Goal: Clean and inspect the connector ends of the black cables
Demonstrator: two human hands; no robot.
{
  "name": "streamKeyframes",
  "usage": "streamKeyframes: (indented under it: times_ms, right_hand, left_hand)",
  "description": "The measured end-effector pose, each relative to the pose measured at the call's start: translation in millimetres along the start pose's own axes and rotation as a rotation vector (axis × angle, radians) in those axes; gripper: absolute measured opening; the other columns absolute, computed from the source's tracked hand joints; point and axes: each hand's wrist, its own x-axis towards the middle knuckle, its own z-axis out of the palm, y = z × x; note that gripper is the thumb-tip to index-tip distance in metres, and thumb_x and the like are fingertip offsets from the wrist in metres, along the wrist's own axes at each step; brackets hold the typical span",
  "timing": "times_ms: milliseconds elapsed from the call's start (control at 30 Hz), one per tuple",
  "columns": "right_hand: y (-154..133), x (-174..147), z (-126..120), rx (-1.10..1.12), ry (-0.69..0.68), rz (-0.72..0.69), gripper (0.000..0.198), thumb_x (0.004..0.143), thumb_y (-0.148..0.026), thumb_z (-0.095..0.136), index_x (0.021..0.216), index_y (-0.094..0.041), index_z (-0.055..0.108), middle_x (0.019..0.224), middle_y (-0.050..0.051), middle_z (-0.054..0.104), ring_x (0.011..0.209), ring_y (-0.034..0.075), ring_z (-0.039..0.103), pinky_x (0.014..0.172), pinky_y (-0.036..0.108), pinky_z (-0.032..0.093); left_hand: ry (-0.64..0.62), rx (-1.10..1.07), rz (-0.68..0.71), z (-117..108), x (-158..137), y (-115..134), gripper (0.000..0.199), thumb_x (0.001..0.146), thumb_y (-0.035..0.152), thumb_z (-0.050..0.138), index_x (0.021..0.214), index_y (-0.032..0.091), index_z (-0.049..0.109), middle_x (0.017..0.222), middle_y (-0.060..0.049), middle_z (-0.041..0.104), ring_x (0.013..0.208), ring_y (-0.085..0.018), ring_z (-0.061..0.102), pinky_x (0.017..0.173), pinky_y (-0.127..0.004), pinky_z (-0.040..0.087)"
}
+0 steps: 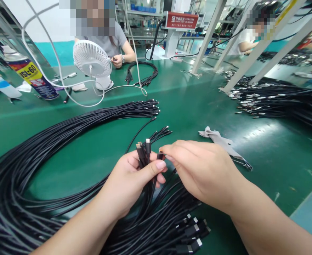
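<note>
Several black USB cables [140, 156] are bunched in my left hand [134, 177], their metal plugs pointing up. One of them stands apart, its plug [160, 155] held between my left thumb and fingers. At that plug's tip the thumb and forefinger of my right hand [203, 170] pinch together, and the other fingers curl behind. Below both hands lies a thick bundle of black cables [161, 219], with plugs at its near right end [191, 230]. The bundle loops round to the left, and its far ends [145, 108] rest beyond my hands.
A grey cloth [219, 140] with tweezers-like metal tips [247, 165] lies right. Further off stand a spray can [35, 76] and a white fan [90, 58] with a trailing cord. Another cable pile [272, 99] lies beside slanted posts [247, 46]. A co-worker [118, 42] sits opposite.
</note>
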Motion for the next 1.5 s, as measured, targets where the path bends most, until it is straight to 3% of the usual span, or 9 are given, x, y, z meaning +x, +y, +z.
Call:
streamKeyframes:
  times_ms: [300,733,1500]
  right_hand:
    - [-5.9,0.0,-3.0,-0.091,0.05,-0.016,0.027,0.09,-0.01,0.041,0.097,-0.015,0.067,0.076,0.003,0.069,0.061,0.015,0.062,0.053,0.029,0.04]
    - [-4.4,-1.2,0.2,-0.111,0.049,-0.017,0.028,0.092,-0.011,0.042,0.102,-0.016,0.068,0.082,0.003,0.071,0.067,0.016,0.064,0.055,0.029,0.038]
    - [-4.0,-1.0,1.1,-0.114,0.041,0.005,0.028,0.09,-0.01,0.043,0.099,-0.017,0.069,0.072,0.001,0.067,0.061,0.014,0.06,0.054,0.028,0.037]
  left_hand:
    - [0.027,-0.038,0.029,0.6,0.7,1.0,0.025,0.06,0.013,0.083,0.071,0.016,0.06,0.054,0.006,0.062,0.048,-0.007,0.057,0.048,-0.017,0.049]
    - [0.065,-0.028,0.012,1.0,0.4,0.2,0.027,0.057,0.009,0.082,0.071,0.016,0.059,0.054,0.006,0.062,0.047,-0.008,0.057,0.047,-0.017,0.048]
    - [0.081,0.0,-0.002,-1.7,2.9,-1.8,0.026,0.058,0.009,0.081,0.07,0.016,0.059,0.052,0.007,0.062,0.047,-0.007,0.055,0.048,-0.017,0.047]
